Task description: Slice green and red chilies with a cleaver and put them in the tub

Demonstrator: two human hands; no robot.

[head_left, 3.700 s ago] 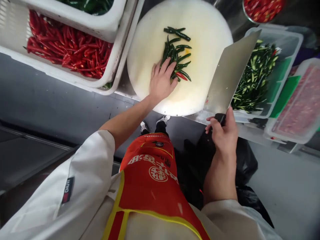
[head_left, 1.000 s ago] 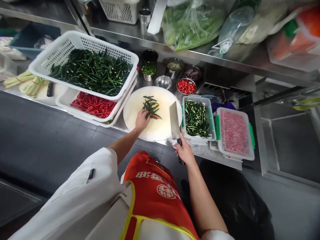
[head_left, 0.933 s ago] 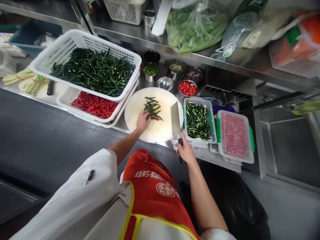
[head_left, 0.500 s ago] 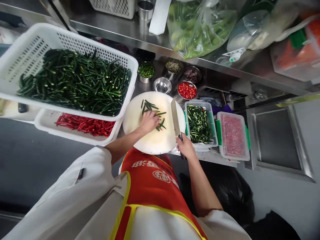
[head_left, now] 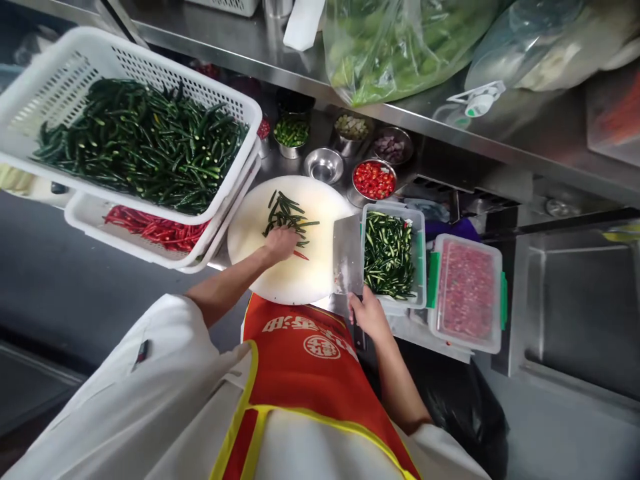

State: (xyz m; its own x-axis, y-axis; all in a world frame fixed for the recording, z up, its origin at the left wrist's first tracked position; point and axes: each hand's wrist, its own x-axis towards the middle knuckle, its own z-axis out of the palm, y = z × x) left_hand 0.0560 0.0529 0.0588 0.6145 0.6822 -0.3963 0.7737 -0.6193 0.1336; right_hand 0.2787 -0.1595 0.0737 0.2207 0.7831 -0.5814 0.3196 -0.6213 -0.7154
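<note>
My left hand (head_left: pixel 281 243) rests on the round white cutting board (head_left: pixel 315 200), its fingers curled onto a small heap of green chilies (head_left: pixel 286 208). A single red chili (head_left: pixel 301 255) lies just beside that hand. At the board's right edge my right hand (head_left: pixel 371 313) grips the handle of a cleaver (head_left: pixel 347 253), whose broad blade is turned flat side up. Right of the blade stands a clear plastic box of cut green chilies (head_left: pixel 389 257). A white basket (head_left: pixel 253 123) full of whole green chilies (head_left: pixel 145 147) sits to the left.
Beneath the basket, red chilies (head_left: pixel 155 227) lie in a second white basket. Behind the board are an empty metal bowl (head_left: pixel 324 167) and a bowl of chopped red chilies (head_left: pixel 374 180). A lidded box of pink contents (head_left: pixel 467 290) stands right. A steel shelf (head_left: pixel 240 57) overhangs the counter.
My left hand has moved slightly left and toward me with more chilies gathered by it. The cleaver has turned from edge-up to lying with its broad side showing. The view has shifted slightly.
</note>
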